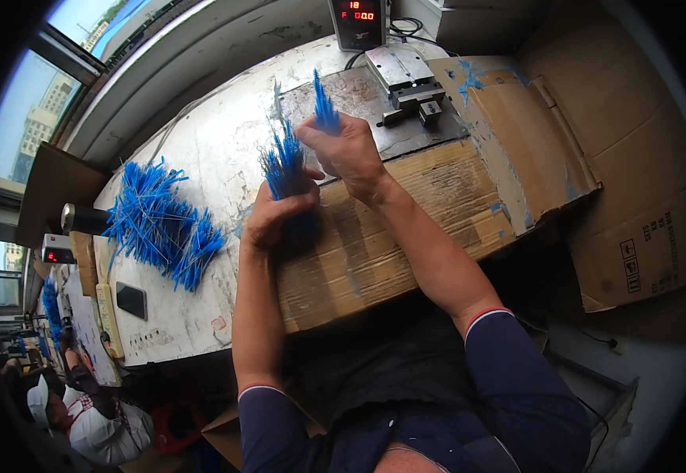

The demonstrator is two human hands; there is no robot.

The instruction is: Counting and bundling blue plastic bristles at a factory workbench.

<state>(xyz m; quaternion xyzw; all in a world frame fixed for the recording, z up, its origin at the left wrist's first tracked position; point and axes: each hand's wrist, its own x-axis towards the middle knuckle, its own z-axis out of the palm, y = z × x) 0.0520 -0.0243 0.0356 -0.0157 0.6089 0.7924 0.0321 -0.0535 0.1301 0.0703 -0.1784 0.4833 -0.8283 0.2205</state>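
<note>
the bundle of blue wires [286, 169] stands upright above the near edge of the bench, gripped low down by the left hand [278, 211], whose fingers are wrapped closed around it. the right hand [348, 151] is closed too, pinching a smaller tuft of blue wires [326, 104] that sticks up from its fist just beside and above the bundle. the lower ends of both lots are hidden inside the hands, so how far they reach cannot be made out, and single wires blur together.

under the hands lies a flattened cardboard sheet [406, 229] over the worn white bench [201, 158]. just behind the right hand is a dark metal plate [359, 94] carrying a small metal clamp fixture [406, 79], and behind that a box with a red digital display [356, 22], cut off by the top edge. to the left, well apart from the hands, a loose pile of blue wires [162, 225] is spread on the bench, partly covering a dark cylinder [83, 219]. near it lies a black phone [131, 299]. a torn cardboard box [595, 158] fills the right side. another person in a white cap [39, 398] shows at the lower left, bent by the lens.
</note>
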